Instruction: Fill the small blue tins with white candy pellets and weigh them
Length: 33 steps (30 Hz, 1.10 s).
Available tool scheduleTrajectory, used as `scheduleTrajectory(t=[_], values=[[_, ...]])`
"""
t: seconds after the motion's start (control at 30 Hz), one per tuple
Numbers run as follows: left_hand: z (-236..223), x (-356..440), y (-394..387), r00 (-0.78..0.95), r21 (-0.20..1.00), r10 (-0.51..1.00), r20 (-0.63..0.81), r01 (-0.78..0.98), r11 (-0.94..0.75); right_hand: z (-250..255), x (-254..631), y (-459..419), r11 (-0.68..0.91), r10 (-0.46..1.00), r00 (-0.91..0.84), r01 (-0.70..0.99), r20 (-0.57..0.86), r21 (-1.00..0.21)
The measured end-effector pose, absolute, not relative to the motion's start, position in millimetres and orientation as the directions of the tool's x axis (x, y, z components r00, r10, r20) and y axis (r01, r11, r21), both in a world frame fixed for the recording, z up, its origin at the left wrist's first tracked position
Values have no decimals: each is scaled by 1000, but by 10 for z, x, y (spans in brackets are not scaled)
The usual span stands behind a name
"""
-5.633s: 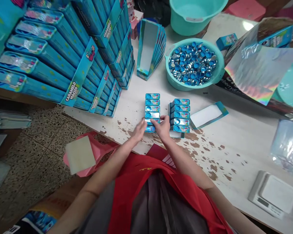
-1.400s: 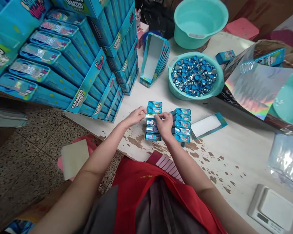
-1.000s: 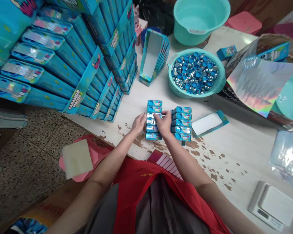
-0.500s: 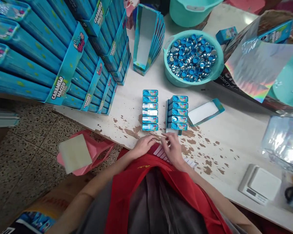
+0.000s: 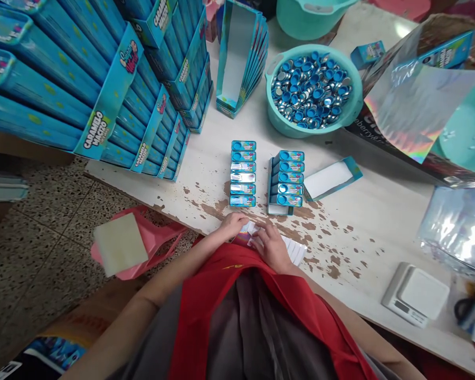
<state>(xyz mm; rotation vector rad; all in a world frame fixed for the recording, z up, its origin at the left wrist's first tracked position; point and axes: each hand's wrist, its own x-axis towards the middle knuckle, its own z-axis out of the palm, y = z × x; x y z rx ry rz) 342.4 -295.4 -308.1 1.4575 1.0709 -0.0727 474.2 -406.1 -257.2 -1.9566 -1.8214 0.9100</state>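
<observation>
Four down in the row of six small blue printed packs with rounded corners (image 5: 243,178), it looks like: straight beyond the left hand (image 5: 233,225), the nearest four seem to wear a pale, glossy strip across the top, while the farthest two show their round blue spots uncovered. Over beyond the right hand (image 5: 274,246), the five tall blue printed packs (image 5: 287,178) show their spots too, no strip that I can make out, so this row looks about two-thirds through and that one not begun. Down at the hands now: they're close together over a white, strip-lined sheet (image 5: 295,250) at the table edge, right up against the red cloth apron (image 5: 229,258). Left fingers are drawn in narrow at the sheet's shimmering end; right fingers are loosely curled, thumb near the fingertips, touching the same end. Is a strip pinched between them? Too small to tell. Farther out past the right hand sit a flat, white-lined blue cardboard tray (image 5: 332,178) and the turquoise plastic basin (image 5: 314,129) full of blue-and-silver caps.
</observation>
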Motion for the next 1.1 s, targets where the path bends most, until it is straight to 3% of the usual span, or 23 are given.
scheduleTrajectory(t=[0.23,0.4,0.5,0.67,0.8,0.97,1.1], values=[[-3018,3343,-3008,549,748,595,-586,649,138,-1972,4892,-3776,-345,938,174,540,-299,-768],[-2493,3099,-2919,539,886,799,-266,463,-17,-1594,5061,-3496,-374,927,196,458,-319,-806],[-2263,3138,-2713,646,963,741,-180,270,-1,-1538,5080,-3351,-351,937,160,424,-312,-835],[-2349,3284,-2286,687,904,589,-426,300,304,-1824,4990,-3010,-406,911,210,328,-354,-853],[-2528,3244,-1835,614,862,608,-503,313,398,-2242,4887,-2582,-389,881,418,375,-221,-842],[-2635,3259,-1228,605,914,687,-402,306,266,-2618,4842,-2031,-411,840,522,434,-148,-802],[-2775,3361,-1022,588,904,723,-362,410,118,-2824,4857,-1768,-460,808,573,467,-137,-755]])
